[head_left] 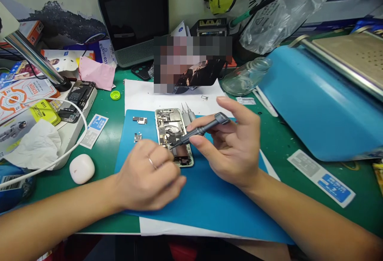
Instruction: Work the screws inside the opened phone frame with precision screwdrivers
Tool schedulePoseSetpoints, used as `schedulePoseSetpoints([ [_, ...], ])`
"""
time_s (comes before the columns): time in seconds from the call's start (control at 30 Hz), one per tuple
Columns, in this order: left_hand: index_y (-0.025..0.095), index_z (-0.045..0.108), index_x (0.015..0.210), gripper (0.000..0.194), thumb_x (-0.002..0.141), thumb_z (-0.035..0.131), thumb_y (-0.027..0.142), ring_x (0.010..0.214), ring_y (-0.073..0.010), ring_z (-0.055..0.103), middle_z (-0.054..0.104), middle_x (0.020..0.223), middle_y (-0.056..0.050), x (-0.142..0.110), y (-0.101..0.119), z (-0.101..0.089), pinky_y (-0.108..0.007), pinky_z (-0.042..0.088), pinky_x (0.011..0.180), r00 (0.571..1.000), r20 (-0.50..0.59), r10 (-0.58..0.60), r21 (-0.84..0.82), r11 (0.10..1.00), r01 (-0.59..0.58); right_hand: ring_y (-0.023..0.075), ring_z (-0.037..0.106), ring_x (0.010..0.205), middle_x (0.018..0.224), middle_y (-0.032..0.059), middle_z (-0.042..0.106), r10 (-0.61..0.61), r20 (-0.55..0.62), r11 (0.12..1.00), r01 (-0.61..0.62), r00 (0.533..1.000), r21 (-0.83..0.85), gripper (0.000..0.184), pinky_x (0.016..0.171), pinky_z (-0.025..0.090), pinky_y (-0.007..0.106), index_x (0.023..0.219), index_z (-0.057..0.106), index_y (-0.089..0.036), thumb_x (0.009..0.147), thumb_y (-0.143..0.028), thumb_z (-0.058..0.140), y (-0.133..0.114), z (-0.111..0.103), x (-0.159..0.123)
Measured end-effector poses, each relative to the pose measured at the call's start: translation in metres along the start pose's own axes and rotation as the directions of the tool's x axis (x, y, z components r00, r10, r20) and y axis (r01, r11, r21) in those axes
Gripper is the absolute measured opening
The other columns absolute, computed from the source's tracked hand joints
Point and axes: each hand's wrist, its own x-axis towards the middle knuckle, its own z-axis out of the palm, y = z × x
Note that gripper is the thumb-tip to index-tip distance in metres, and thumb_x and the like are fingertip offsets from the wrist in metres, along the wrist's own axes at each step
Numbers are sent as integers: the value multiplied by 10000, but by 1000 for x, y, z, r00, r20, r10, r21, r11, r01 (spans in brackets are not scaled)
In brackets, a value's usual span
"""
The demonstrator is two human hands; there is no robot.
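Note:
An opened smartphone (170, 127) lies on the blue mat with its inner boards and parts bare. My right hand (236, 149) pinches a dark grey precision screwdriver (200, 132) between thumb and fingers. The screwdriver slants down to the left over the phone, its tip end close to my left hand (152, 177). That left hand is curled closed at the phone's lower left edge, a ring on one finger; whatever its fingertips hold is hidden. Two small phone parts, a metal-and-black piece (139, 120) and a smaller piece (138, 137), lie left of the phone. Grey screwdrivers (188, 114) lie behind it.
A glass jar (247, 77) lies on its side at the back right, near a blue sheet (311, 105). A white cable (80, 111) loops across the left, by a round white case (81, 169) and another opened phone (78, 99). A dark screen (134, 17) stands behind.

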Motion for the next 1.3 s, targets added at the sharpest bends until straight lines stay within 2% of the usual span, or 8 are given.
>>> schedulePoseSetpoints([
  [0.07,186,575,742,186,922,601,228,701,-174,502,591,735,-20,-3,8,1,-351,472,736,986,51,161,29,986,-162,164,700,792,943,5,671,-55,-41,998,54,998,-20,647,678,626,302,1381,473,-305,830,-68,715,1,0,2],
  [0.13,194,592,718,212,922,577,249,724,-177,513,587,749,-18,-6,19,2,-392,492,930,976,77,205,15,978,-207,162,712,778,948,9,670,-114,-56,992,111,992,-59,628,659,623,290,1347,500,-295,812,-60,729,2,-1,4],
  [0.23,193,603,754,225,925,566,335,753,-194,520,564,789,-22,-12,33,3,-478,402,1112,958,189,217,-57,976,-210,172,718,726,897,14,700,-183,-14,976,180,983,-120,616,635,625,301,1337,521,-281,800,-93,759,2,-3,6],
  [0.4,176,608,873,443,904,579,617,803,-240,529,542,830,-41,-17,40,3,-578,358,1116,895,421,149,46,982,-185,184,722,689,843,16,738,-239,76,951,250,968,-184,585,625,632,316,1336,550,-281,811,-132,760,0,-7,7],
  [0.5,167,601,924,509,849,631,670,826,-249,537,551,867,-49,-17,39,3,-587,354,1108,860,496,116,88,979,-183,183,722,713,863,21,753,-259,158,939,287,953,-190,613,609,632,305,1374,528,-289,823,-117,737,-1,-6,6],
  [0.63,171,589,924,461,835,677,615,834,-246,535,551,880,-46,-16,38,3,-564,357,1109,849,518,106,83,981,-174,179,725,726,957,56,775,-306,229,923,346,924,-166,704,642,633,313,1432,469,-249,808,-68,740,-1,-5,4],
  [0.83,174,580,932,437,858,655,598,843,-253,531,552,892,-48,-15,37,2,-578,371,1083,844,527,97,75,984,-160,175,696,671,932,81,771,-302,241,915,351,922,-197,651,608,612,316,1407,494,-201,813,-57,717,-2,-6,2],
  [1.3,176,574,922,411,872,637,579,831,-251,514,543,876,-46,-16,35,5,-583,363,1067,853,511,107,62,985,-161,174,668,618,825,24,743,-266,297,921,332,917,-201,610,552,576,310,1383,498,-250,831,-90,701,0,-7,6],
])
